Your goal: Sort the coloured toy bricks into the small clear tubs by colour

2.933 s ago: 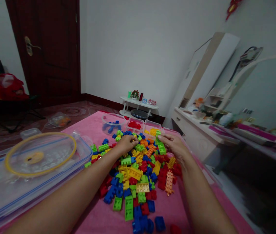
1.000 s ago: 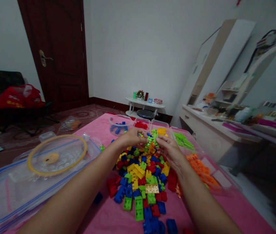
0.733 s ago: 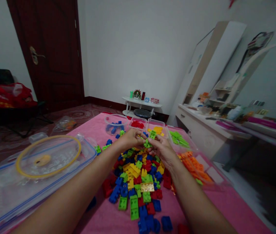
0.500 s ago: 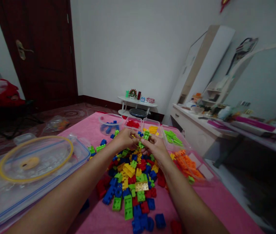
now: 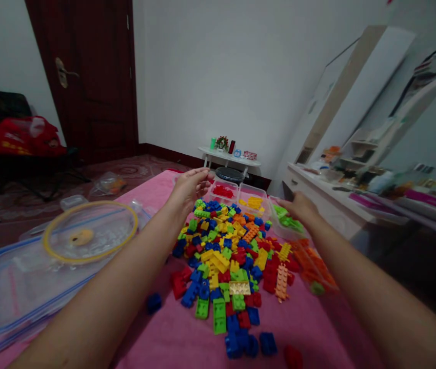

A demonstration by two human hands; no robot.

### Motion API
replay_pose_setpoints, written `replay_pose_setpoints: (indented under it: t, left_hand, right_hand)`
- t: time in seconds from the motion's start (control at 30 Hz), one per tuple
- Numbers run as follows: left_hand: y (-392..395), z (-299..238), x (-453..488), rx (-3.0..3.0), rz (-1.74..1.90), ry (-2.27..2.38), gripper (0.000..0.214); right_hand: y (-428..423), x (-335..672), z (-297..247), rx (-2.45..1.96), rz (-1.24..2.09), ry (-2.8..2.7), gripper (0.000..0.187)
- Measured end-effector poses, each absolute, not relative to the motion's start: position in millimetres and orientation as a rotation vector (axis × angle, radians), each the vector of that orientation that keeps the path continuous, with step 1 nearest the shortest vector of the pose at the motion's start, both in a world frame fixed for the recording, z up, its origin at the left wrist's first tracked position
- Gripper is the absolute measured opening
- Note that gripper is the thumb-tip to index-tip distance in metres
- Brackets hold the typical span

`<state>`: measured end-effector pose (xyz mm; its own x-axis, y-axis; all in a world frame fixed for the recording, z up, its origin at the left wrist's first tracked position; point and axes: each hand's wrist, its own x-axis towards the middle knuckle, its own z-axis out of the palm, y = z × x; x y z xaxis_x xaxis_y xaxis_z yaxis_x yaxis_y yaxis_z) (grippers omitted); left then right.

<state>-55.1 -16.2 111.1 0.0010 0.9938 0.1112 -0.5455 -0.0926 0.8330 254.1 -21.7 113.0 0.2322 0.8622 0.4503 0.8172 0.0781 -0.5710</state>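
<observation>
My left hand [image 5: 187, 192] hovers at the far left edge of a pile of toy building bricks [image 5: 221, 251]. Its fingers are curled together; what they hold, if anything, is hidden. Over a clear box of green bricks [image 5: 289, 220] is my right hand [image 5: 303, 209]; the back of the hand hides most of its fingers. Beside my left hand stands a clear box of red bricks [image 5: 223, 191]. A clear box of yellow bricks [image 5: 252, 201] sits between that one and the green bricks.
Orange bricks [image 5: 314, 264] fill a clear box at the right. A clear lid with blue edging [image 5: 6, 287] and a round yellow-rimmed lid [image 5: 135, 225] lie on the left. Pink cloth [image 5: 164, 335] covers the table. A white dresser [image 5: 318, 197] stands beyond its right side.
My hands have moved apart from above the pile: the left to the far left, the right over the green box. The view has turned slightly left. The green brick no longer shows between my fingers.
</observation>
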Motion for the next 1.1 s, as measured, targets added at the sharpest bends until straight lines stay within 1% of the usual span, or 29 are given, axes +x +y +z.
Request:
replay_pose_setpoints:
  t: [0.03,0.07,0.1,0.13,0.2,0.27,0.33,0.4,0.47,0.6,0.73,0.83,0.93,1.0,1.1]
  left_hand:
    - [-15,113,-58,0.829,1.502,0.688,0.019]
    - [-14,114,-61,0.806,1.519,0.674,0.019]
    - [-13,116,-64,0.789,1.53,0.662,0.018]
    - [-12,117,-67,0.773,1.537,0.657,0.018]
    - [-10,118,-72,0.743,1.551,0.666,0.016]
    - [-10,119,-75,0.731,1.561,0.683,0.016]
    - [-10,120,-77,0.74,1.567,0.691,0.016]
    - [-9,121,-78,0.753,1.569,0.686,0.018]
    - [-9,120,-79,0.751,1.571,0.678,0.021]
    - [-7,116,-79,0.806,1.534,0.698,0.023]
    - [-5,105,-75,1.129,1.42,0.883,0.018]
    - [0,92,-66,1.527,1.263,1.063,0.016]
    - [6,80,-57,1.888,1.164,1.138,0.017]
    - [7,75,-52,2.041,1.135,1.138,0.018]
    - [7,73,-50,2.124,1.134,1.133,0.02]
  right_hand:
    - [-27,236,112,-1.826,-0.067,-1.587,0.029]
    - [-36,212,109,-1.832,-0.087,-1.621,0.033]
    - [-49,185,105,-1.789,-0.061,-1.703,0.032]
    - [-65,156,101,-1.664,0.034,-1.881,0.029]
    - [-104,98,88,-1.278,0.15,-2.222,0.025]
    - [-145,51,73,-0.996,0.209,-2.504,0.027]
    - [-176,21,56,-0.864,0.162,-2.7,0.025]
    - [-191,8,40,-0.829,0.075,-2.813,0.02]
    - [-191,8,30,-0.826,0.0,-2.862,0.015]
    - [-168,25,24,-0.869,-0.178,-2.869,0.016]
    - [-139,44,35,-1.036,-0.382,-2.861,0.012]
    - [-115,65,52,-1.247,-0.466,-2.778,0.017]
    - [-98,101,67,-1.439,-0.457,-2.655,0.018]
    - [-101,130,70,-1.469,-0.431,-2.532,0.023]
    - [-134,170,65,-1.35,-0.432,-2.378,0.034]
